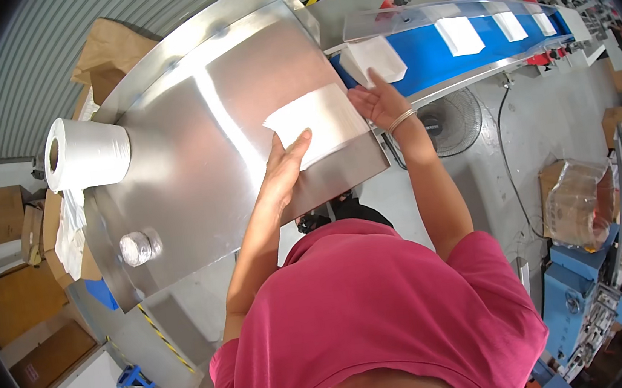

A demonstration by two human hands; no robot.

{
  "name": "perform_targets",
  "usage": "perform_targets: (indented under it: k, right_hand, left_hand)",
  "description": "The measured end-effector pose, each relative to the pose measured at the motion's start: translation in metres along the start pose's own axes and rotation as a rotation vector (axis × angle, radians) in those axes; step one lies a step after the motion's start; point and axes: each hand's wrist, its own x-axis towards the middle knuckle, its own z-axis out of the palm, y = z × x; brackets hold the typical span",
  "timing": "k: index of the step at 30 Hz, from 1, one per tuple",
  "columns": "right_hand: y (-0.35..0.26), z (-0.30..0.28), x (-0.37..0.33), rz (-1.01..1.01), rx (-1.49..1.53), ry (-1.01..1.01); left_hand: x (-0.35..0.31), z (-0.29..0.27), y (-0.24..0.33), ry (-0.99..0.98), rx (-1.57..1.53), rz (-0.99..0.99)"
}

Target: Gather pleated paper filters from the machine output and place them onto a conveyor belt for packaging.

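Observation:
On the shiny metal table [189, 184] lies a stack of white folded paper sheets [324, 120], its sheets slightly fanned at the left end. My left hand [286, 163] grips the near left corner of that stack, thumb on top and the other fingers mostly hidden. Just beyond the stack's right end, my right hand [380, 103] is open with its fingers stretched and holds nothing; a bracelet circles the wrist. Its fingertips are close to another white stack [376, 60] at the near end of the blue conveyor belt [422, 65].
Several more white stacks [460, 36] sit spaced along the belt. A large white roll [90, 151] and a small roll of clear tape [136, 248] stand at the table's left. A floor fan [455, 122] is below the conveyor. Blue machinery [566, 281] stands at the right.

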Motion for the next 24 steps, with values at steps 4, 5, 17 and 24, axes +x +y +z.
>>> perform_targets:
  k: [4, 5, 17, 24]
  right_hand:
    - [0.036, 0.036, -0.036, -0.274, -0.588, -0.232]
    - [0.038, 0.038, -0.035, -0.276, -0.585, -0.23]
    - [0.023, 0.015, -0.017, -0.585, -1.551, 0.106]
    - [-0.006, -0.002, 0.006, -0.042, -0.01, -0.03]
  left_hand:
    - [0.003, 0.003, 0.0, -0.038, -0.006, 0.061]
    - [0.003, 0.005, 0.002, -0.041, -0.004, 0.061]
    - [0.006, 0.006, -0.003, -0.034, -0.017, 0.078]
    - [0.012, 0.008, -0.006, -0.057, -0.054, 0.1]
